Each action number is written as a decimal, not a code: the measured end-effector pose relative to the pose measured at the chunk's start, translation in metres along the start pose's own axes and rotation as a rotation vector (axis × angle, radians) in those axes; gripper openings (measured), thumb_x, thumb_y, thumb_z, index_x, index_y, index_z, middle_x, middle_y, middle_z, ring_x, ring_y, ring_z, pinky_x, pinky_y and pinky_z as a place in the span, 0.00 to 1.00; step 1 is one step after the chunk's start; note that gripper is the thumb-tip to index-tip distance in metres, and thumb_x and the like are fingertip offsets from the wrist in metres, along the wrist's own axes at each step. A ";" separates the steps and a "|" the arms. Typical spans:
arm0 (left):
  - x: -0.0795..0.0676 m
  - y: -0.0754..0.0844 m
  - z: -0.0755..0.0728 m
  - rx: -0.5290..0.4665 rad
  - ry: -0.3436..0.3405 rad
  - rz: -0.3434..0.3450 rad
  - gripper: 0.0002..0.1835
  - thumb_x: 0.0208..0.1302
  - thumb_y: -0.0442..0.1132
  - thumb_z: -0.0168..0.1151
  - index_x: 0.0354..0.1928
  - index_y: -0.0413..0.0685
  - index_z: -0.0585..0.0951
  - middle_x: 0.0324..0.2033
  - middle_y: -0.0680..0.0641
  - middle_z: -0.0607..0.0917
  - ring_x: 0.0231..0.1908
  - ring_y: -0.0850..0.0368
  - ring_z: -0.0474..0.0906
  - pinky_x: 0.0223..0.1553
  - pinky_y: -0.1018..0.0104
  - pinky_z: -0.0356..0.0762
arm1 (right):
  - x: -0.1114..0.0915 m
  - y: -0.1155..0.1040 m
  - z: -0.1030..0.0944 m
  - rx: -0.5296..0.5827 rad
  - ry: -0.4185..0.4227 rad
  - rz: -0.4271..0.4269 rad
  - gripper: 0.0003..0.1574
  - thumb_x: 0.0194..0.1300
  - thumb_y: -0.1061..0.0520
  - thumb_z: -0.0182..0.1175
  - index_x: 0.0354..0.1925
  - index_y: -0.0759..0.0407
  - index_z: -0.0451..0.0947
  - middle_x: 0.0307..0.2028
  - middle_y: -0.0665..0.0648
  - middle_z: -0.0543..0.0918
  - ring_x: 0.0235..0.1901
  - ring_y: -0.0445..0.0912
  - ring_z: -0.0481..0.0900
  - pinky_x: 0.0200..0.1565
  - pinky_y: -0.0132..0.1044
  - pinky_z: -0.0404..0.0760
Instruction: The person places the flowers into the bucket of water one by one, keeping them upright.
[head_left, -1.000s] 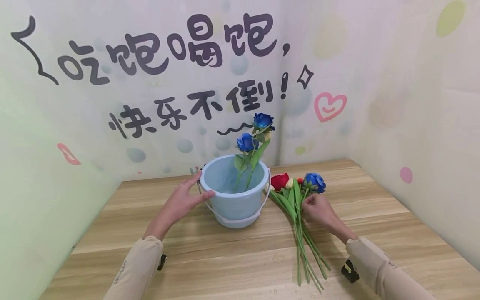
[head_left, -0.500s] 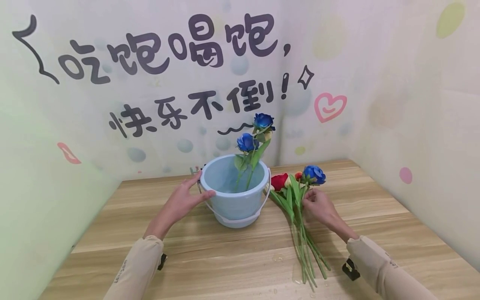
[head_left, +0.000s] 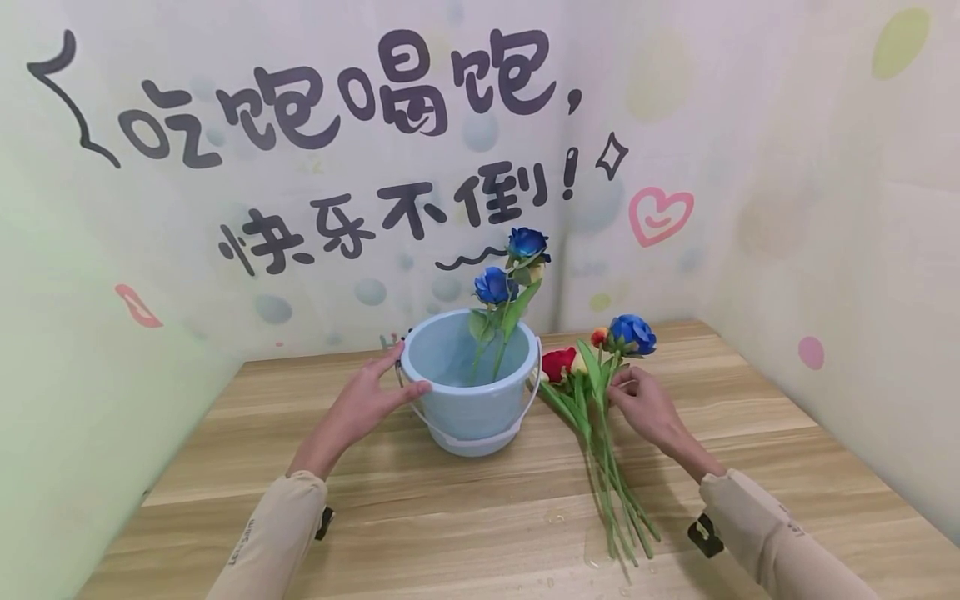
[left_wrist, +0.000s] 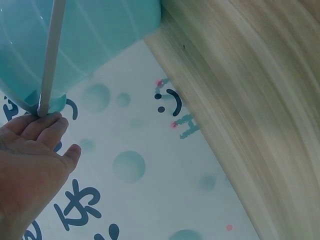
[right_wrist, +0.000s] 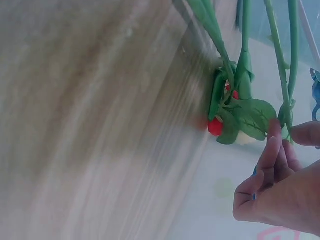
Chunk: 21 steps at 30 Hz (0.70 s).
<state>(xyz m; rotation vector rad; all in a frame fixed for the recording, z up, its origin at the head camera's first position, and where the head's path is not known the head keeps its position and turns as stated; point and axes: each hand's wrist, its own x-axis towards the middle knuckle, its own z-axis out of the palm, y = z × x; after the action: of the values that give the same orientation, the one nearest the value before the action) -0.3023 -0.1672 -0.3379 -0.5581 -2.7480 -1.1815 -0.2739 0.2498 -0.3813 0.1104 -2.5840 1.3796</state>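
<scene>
A light blue bucket [head_left: 471,417] stands upright on the wooden table with two blue roses [head_left: 495,285] leaning inside it. My left hand [head_left: 360,406] holds the bucket's left rim, thumb over the front edge; in the left wrist view its fingers touch the rim beside the handle joint. Right of the bucket lies a bunch of artificial flowers with a red rose [head_left: 558,364]. My right hand [head_left: 647,410] pinches green stem under a blue rose [head_left: 632,335], whose head is raised off the table. A small orange-red bloom [head_left: 599,337] rises beside it. How many stems the fingers hold, I cannot tell.
The wooden table [head_left: 360,517] is bordered by printed wall sheets [head_left: 315,192] at the back and sides. A pale handle [head_left: 537,392] hangs down around the bucket's front. Small wet-looking spots [head_left: 556,518] lie near the stems' lower ends.
My right hand has moved slightly up and away, raising the blue rose and the orange-red bloom; their stem ends shift across the bunch. The left hand and bucket have stayed still.
</scene>
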 end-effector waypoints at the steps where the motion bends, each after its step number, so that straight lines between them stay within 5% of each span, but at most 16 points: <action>1: 0.000 0.000 0.000 0.000 0.000 0.001 0.51 0.66 0.62 0.68 0.81 0.44 0.58 0.77 0.36 0.59 0.75 0.29 0.54 0.70 0.30 0.56 | 0.000 0.000 -0.001 0.001 0.003 -0.003 0.10 0.74 0.64 0.56 0.48 0.71 0.72 0.38 0.66 0.87 0.43 0.62 0.84 0.29 0.37 0.73; 15: 0.000 0.001 0.000 0.007 -0.008 -0.009 0.51 0.67 0.64 0.67 0.81 0.45 0.58 0.77 0.34 0.59 0.75 0.28 0.54 0.69 0.29 0.56 | 0.001 -0.006 -0.014 0.025 0.042 -0.053 0.13 0.75 0.64 0.55 0.51 0.74 0.73 0.38 0.65 0.87 0.37 0.49 0.82 0.32 0.34 0.76; 21: 0.000 0.000 0.000 0.015 -0.002 -0.011 0.51 0.66 0.64 0.67 0.81 0.44 0.58 0.76 0.32 0.60 0.74 0.28 0.55 0.69 0.29 0.57 | 0.002 -0.008 -0.016 0.002 0.055 -0.093 0.09 0.75 0.65 0.56 0.49 0.72 0.74 0.38 0.66 0.88 0.42 0.61 0.84 0.31 0.35 0.77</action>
<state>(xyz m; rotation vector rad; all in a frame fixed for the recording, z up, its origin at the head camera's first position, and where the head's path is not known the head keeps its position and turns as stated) -0.3025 -0.1667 -0.3378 -0.5440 -2.7627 -1.1616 -0.2720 0.2585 -0.3654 0.1880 -2.4997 1.3341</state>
